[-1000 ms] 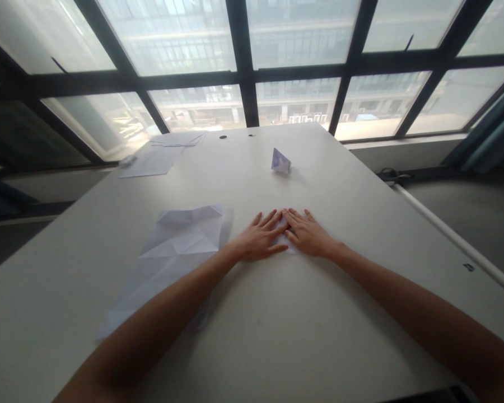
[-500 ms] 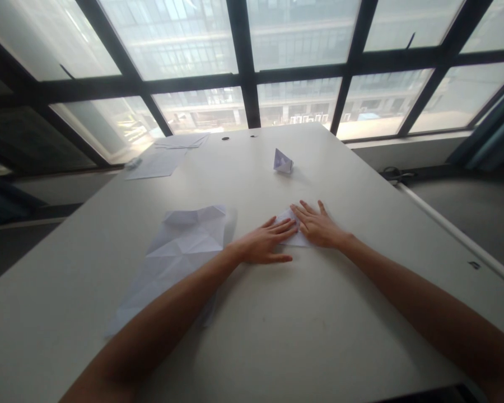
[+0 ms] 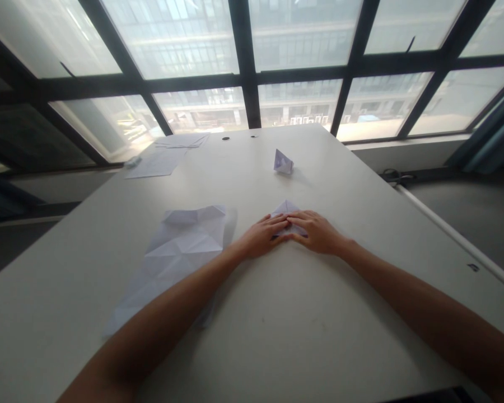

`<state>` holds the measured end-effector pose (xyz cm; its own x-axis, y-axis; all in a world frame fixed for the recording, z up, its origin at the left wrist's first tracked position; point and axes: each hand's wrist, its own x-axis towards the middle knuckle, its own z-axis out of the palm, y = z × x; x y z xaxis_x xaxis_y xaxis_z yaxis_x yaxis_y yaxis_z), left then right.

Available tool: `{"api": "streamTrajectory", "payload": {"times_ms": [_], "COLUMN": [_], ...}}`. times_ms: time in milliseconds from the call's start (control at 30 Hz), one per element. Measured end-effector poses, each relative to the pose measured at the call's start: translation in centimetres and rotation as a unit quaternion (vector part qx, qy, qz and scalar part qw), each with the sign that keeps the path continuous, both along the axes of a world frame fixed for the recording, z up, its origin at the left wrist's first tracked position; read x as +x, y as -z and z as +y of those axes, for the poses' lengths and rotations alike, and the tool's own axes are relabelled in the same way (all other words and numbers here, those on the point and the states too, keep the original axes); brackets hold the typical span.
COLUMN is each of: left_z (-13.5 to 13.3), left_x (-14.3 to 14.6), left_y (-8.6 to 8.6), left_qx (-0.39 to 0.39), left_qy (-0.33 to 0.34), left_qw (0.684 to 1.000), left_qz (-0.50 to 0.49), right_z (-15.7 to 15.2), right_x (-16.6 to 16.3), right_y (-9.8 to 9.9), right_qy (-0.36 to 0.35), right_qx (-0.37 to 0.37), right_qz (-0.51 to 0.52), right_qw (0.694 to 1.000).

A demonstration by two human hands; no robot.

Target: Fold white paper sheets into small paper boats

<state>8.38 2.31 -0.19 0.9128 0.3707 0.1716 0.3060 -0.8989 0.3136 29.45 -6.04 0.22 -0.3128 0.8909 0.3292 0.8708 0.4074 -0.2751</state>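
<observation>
Both my hands rest on a small folded white paper (image 3: 286,209) in the middle of the white table (image 3: 277,336). My left hand (image 3: 264,235) lies on its left part with fingers curled toward the paper's near edge. My right hand (image 3: 316,232) covers the right part, fingers bent and meeting the left fingertips. Only the paper's pointed far tip shows beyond the fingers. The fingers pinch at the paper's edge.
A large creased, unfolded white sheet (image 3: 180,246) lies left of my hands. A small folded paper pyramid (image 3: 283,162) stands farther back. More sheets (image 3: 159,159) lie at the far left corner. Windows with dark frames run behind the table.
My hands were flat and spread on the paper. They have drawn together over its near edge with fingers curled, and the paper's far tip now shows.
</observation>
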Motion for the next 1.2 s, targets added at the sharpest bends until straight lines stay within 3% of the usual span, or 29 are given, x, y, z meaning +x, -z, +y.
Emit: {"api": "streamTrajectory", "payload": {"times_ms": [267, 433, 567, 667, 733, 833, 933, 1133, 1200], "left_z": [0.9, 2.0, 2.0, 1.2, 0.6, -0.1, -0.2, 0.3, 0.5], "left_x": [-0.4, -0.6, -0.7, -0.5, -0.2, 0.2, 0.2, 0.0, 0.0], "left_y": [-0.1, 0.2, 0.1, 0.0, 0.1, 0.4, 0.7, 1.1, 1.3], "left_qx": [-0.031, -0.037, 0.034, 0.089, 0.082, 0.051, 0.047, 0.055, 0.051], "left_qy": [-0.058, -0.114, -0.152, -0.106, -0.054, -0.022, -0.027, -0.056, -0.094], "left_qw": [0.996, 0.986, 0.984, 0.989, 0.995, 0.997, 0.996, 0.993, 0.991], "left_qz": [-0.056, -0.114, -0.09, -0.046, -0.005, 0.051, 0.07, 0.086, 0.075], "right_z": [0.4, 0.8, 1.0, 0.9, 0.8, 0.8, 0.9, 0.8, 0.8], "right_x": [0.9, 1.3, 1.3, 0.7, 0.0, -1.3, -1.9, -0.7, -0.2], "right_y": [0.3, 0.8, 1.1, 0.9, 1.0, 1.5, 2.3, 2.9, 2.8], "right_qy": [-0.013, 0.102, 0.161, 0.17, 0.144, 0.079, 0.072, 0.165, 0.187], "right_qx": [-0.013, -0.008, 0.016, 0.046, 0.051, -0.006, -0.062, -0.094, -0.101], "right_qz": [0.003, 0.029, 0.024, 0.001, -0.013, -0.024, -0.054, -0.07, -0.062], "right_qw": [1.0, 0.994, 0.987, 0.984, 0.988, 0.997, 0.994, 0.979, 0.975]}}
